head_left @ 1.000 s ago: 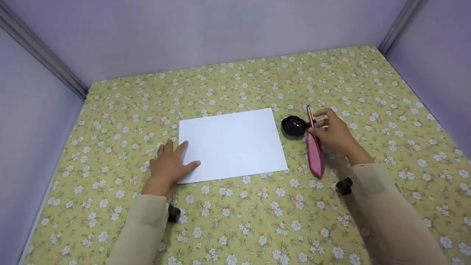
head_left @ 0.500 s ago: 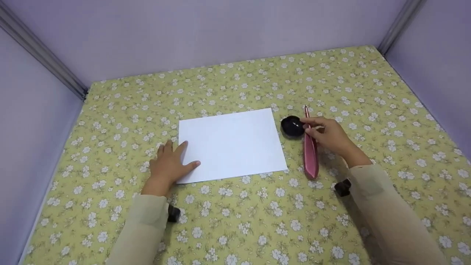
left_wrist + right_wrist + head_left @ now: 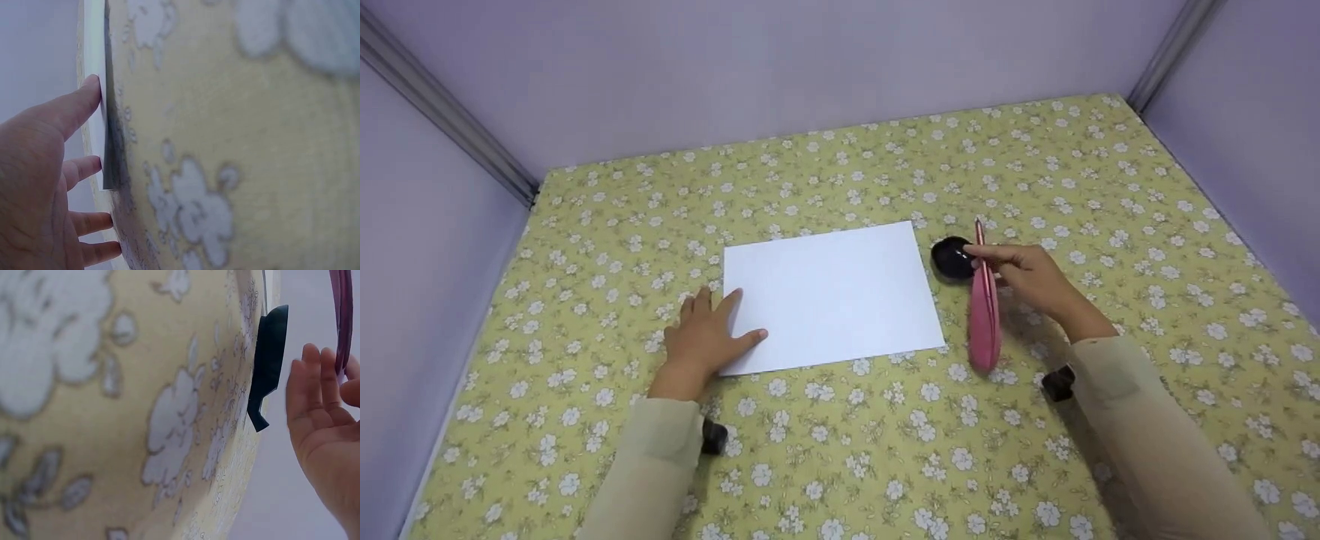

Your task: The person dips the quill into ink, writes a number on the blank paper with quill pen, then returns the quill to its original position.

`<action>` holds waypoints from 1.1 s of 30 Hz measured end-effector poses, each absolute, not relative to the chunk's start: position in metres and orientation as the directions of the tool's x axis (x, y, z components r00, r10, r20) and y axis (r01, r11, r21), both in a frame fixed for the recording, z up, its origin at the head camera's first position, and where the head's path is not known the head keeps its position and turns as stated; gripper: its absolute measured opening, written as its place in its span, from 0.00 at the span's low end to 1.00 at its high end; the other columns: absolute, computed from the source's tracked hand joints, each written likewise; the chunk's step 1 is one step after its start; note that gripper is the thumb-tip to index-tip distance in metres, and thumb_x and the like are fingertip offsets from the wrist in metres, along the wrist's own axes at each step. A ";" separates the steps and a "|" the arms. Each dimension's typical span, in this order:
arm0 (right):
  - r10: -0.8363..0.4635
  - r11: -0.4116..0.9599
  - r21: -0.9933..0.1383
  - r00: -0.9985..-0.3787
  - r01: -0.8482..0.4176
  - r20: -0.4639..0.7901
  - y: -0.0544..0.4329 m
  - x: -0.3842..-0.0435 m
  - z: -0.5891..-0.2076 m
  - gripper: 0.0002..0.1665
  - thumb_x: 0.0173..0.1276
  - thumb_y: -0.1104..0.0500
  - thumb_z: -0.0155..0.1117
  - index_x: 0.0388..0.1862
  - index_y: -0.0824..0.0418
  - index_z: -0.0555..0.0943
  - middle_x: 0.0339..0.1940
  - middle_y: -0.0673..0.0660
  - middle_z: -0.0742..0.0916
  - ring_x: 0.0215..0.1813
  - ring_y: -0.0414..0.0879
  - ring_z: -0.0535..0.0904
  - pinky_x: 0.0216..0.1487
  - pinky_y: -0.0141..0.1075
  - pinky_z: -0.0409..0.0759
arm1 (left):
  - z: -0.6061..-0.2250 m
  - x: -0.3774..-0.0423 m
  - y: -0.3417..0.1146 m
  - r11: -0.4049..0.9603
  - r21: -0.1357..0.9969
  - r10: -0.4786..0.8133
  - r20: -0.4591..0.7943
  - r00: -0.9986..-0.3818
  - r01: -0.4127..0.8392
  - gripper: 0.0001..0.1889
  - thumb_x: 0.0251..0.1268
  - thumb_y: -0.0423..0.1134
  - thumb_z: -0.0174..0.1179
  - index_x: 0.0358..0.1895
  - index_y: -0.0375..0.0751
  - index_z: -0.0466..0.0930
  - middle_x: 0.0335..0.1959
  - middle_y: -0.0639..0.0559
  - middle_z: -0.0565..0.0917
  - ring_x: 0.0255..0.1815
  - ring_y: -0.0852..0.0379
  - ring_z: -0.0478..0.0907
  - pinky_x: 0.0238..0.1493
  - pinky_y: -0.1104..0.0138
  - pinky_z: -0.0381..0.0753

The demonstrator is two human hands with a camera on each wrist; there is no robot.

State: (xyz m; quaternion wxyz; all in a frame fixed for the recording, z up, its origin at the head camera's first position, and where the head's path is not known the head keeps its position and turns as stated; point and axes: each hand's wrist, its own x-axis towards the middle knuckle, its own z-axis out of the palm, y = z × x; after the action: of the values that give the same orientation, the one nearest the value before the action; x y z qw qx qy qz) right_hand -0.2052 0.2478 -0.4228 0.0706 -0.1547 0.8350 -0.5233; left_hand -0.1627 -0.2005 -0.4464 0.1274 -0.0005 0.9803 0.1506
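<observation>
My left hand [image 3: 701, 341] lies spread at the left edge of a white sheet of paper [image 3: 832, 296], thumb and index fingertip on it. In the left wrist view its fingertips touch the paper's edge and the cloth. My right hand [image 3: 1039, 277] pinches a pink feather-shaped pen [image 3: 984, 322], its thin pointed end away from me and its broad tail toward me. The right wrist view shows the pen raised off the table. Beside it stands a small black bowl [image 3: 951, 259] with a short handle [image 3: 257, 419]; my right fingers overlap its right rim in the head view.
A yellow flowered cloth [image 3: 825, 450] covers the table. Pale lilac walls [image 3: 810, 67] stand at the back and both sides, with metal posts [image 3: 1174, 56] at the corners.
My right hand has shifted a little left with the pen, and its index finger now reaches over the bowl's rim. The left hand and the paper stay put.
</observation>
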 end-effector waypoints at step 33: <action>-0.335 0.214 -0.967 -0.940 -0.137 0.059 0.245 -0.202 -0.421 0.25 0.75 0.56 0.53 0.66 0.67 0.71 0.49 0.59 0.85 0.52 0.44 0.81 0.55 0.47 0.75 | -0.445 -0.161 -0.200 0.956 0.292 0.043 -0.249 -0.968 -0.032 0.46 0.59 0.69 0.52 0.76 0.50 0.51 0.74 0.31 0.42 0.72 0.29 0.38 0.58 0.29 0.46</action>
State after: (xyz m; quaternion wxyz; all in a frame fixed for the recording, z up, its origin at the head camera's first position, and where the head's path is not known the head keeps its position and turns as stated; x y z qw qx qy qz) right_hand -0.2020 0.2448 -0.4209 0.0817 -0.1523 0.7748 -0.6081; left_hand -0.1615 -0.2002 -0.4448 0.1274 0.0028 0.9807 0.1485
